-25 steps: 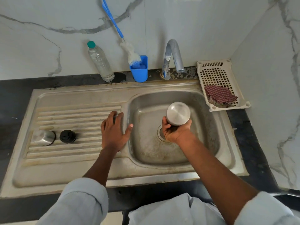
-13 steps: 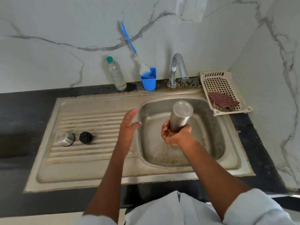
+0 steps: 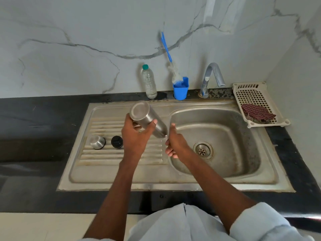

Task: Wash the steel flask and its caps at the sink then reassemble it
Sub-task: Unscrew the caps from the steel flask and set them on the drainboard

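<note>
The left hand (image 3: 137, 136) grips a tilted steel flask (image 3: 147, 118) above the sink (image 3: 121, 176); the right hand (image 3: 175, 144), loosely curled, holds nothing.

Left hand (image 3: 137, 138) holding tilted steel flask (image 3: 147, 118), right hand (image 3: 175, 144) beside it

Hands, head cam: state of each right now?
Left hand: holding the steel flask, fingers curled round its body.
Right hand: at the flask's lower end; whether it grips cannot be told.
</note>
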Motion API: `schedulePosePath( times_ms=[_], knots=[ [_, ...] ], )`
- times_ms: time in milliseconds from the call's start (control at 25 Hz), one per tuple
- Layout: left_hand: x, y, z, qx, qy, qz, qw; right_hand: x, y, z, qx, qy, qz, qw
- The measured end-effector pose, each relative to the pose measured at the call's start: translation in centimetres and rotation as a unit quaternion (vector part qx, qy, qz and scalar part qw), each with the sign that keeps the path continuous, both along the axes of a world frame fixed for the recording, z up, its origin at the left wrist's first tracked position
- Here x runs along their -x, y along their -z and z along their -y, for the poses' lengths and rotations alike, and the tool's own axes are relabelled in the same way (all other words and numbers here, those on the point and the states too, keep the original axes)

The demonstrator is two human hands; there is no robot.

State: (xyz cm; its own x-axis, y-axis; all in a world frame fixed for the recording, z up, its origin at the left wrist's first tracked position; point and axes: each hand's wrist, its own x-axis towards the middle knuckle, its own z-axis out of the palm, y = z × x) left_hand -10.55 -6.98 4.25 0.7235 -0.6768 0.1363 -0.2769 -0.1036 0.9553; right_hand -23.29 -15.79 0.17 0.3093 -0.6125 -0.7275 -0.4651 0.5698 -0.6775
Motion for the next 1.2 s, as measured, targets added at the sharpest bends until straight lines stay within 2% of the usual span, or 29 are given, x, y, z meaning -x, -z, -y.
schedulePosePath(
  times_ms=[40, 120, 320, 480, 640, 1080, 1200],
  knots=[
    [-0.9, -0.2, -0.2, -0.003, -0.025, 0.011, 1.000, -0.1, 0.5, -0.2, 0.088, -0.029, -0.041, 0.995],
    [-2.5, -0.2, -0.8, -0.028, -0.057, 0.042, 0.997, -0.6, 1.7, -0.3, 0.192, -0.085, -0.098, 0.973],
    [-4.4, 1.4, -2.4, -0.073, -0.080, 0.058, 0.992, -2.5, 3.0, -0.3, 0.298, -0.146, -0.162, 0.929],
    [-5.0, 2.0, -2.6, -0.086, -0.091, 0.048, 0.991, -3.1, 3.0, 0.0, 0.330, -0.167, -0.184, 0.911],
    [-5.1, 2.0, -2.9, -0.104, -0.076, 0.075, 0.989, -3.7, 3.5, 0.5, 0.335, -0.169, -0.181, 0.909],
    [-4.3, 1.6, -2.6, -0.123, -0.089, 0.071, 0.986, -4.1, 3.7, -0.4, 0.351, -0.208, -0.163, 0.898],
    [-3.8, 1.4, -3.3, -0.124, -0.111, 0.125, 0.978, -3.6, 3.8, -0.2, 0.372, -0.218, -0.163, 0.887]
  ],
)
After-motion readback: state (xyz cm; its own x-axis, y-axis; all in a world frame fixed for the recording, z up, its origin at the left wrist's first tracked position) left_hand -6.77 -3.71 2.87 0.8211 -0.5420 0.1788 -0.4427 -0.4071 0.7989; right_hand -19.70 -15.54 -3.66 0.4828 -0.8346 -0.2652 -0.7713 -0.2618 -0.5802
